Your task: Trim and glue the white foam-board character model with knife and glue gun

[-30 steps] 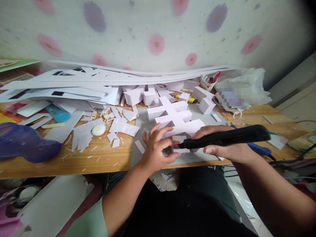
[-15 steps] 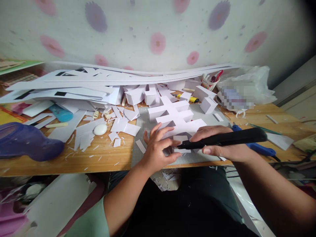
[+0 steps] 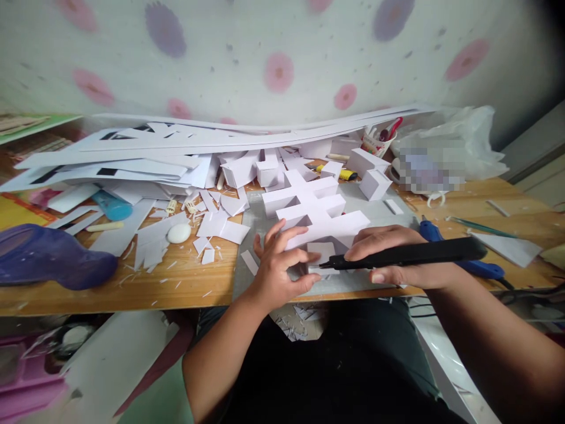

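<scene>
A black craft knife lies in the grip of my right hand, its tip pointing left. The tip meets a small white board piece near its front edge. Thumb and forefinger of my left hand pinch that piece from the left, while the other fingers spread toward a larger white board structure. This structure has raised walls and branching arms, and stands just behind the small piece. Both rest on a grey cutting mat. My fingers partly cover the small piece.
White scraps and a white oval object lie to the left, near a blue translucent container. Large white sheets are stacked behind. A blue-handled tool, a yellow cutter and a plastic bag sit rightward.
The knife and my right hand have shifted slightly right in view, and the knife tip shows more clearly. My left hand keeps its pinch on the small piece. The camera view has moved slightly.
</scene>
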Motion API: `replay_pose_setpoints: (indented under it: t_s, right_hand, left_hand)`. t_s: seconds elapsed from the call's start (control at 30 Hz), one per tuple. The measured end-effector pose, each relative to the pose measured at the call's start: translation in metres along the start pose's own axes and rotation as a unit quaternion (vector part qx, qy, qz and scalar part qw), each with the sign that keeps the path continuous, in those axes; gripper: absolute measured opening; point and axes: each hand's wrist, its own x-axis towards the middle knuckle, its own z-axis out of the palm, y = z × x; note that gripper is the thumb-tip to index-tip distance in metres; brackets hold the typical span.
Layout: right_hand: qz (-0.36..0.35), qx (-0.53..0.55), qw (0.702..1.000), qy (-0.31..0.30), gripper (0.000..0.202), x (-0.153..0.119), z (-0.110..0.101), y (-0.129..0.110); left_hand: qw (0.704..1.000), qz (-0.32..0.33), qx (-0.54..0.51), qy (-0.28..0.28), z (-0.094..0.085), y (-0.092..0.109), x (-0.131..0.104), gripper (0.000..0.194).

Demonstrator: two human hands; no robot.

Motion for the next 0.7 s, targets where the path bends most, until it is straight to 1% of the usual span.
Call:
replay_pose_setpoints:
  t_s: [0.23, 0.43, 0.7]
  right_hand:
    - [-0.012, 0.001, 1.000, -0.009, 0.031, -0.006, -0.007, 0.003]
    - [0.011, 0.005, 1.000, -0.015, 0.032, -0.012, -0.015, 0.007]
    - [-0.026, 0.013, 1.000, -0.001, 0.032, -0.018, -0.020, 0.005]
  left_hand:
    - [1.000, 0.004, 0.004, -0.002, 0.001, 0.000, -0.001, 0.018]
    - [1.000, 0.009, 0.007, 0.001, 0.001, -0.002, 0.000, 0.016]
    - [1.000, 0.015, -0.007, 0.000, 0.001, -0.003, 0.000, 0.017]
